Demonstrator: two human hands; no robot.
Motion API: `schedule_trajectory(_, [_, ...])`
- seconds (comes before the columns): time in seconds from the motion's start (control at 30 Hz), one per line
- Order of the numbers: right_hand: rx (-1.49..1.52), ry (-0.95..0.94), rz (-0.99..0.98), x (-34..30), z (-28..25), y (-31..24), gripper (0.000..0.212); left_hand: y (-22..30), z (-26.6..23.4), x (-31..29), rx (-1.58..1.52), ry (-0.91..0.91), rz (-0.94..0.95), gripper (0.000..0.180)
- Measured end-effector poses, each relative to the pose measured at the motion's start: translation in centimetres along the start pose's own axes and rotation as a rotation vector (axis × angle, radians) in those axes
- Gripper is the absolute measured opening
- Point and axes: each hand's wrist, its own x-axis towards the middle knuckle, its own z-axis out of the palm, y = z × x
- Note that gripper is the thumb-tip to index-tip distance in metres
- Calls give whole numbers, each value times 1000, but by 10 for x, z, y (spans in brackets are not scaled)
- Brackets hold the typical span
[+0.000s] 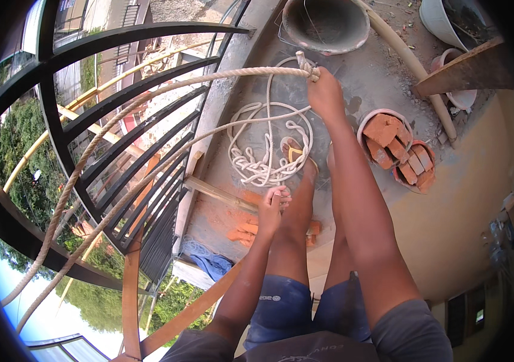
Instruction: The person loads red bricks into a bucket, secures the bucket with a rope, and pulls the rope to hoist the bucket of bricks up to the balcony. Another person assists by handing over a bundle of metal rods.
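Note:
My right hand [324,90] is closed round the knotted end of a thick beige rope [233,73], where a short pale peg-like piece [300,59] sticks up. From there the rope stretches left past the black metal railing. A second strand [209,134] runs below it and joins the loose coil [269,172] on the floor. My left hand [276,202] is held beside the coil, fingers curled in, with nothing visible in them. My sandalled foot [296,154] is at the coil's right side.
Two buckets of broken bricks [388,136] [415,166] stand right of my legs. A large bucket [326,27] is at the far side, beside a long pole [411,60]. Brick pieces [246,232] lie near a wooden batten [221,194]. The curved black railing [142,39] borders a drop on the left.

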Motion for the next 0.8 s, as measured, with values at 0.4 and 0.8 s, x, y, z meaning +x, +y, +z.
schedule_trajectory(0.4, [294,216,7,55,121,-24,17,-22,-4,-22,-197,-1,-6,34])
schedule_trajectory(0.8, [336,263,-149,60,122,-37,25,-30,-24,-39,-40,-26,18,29])
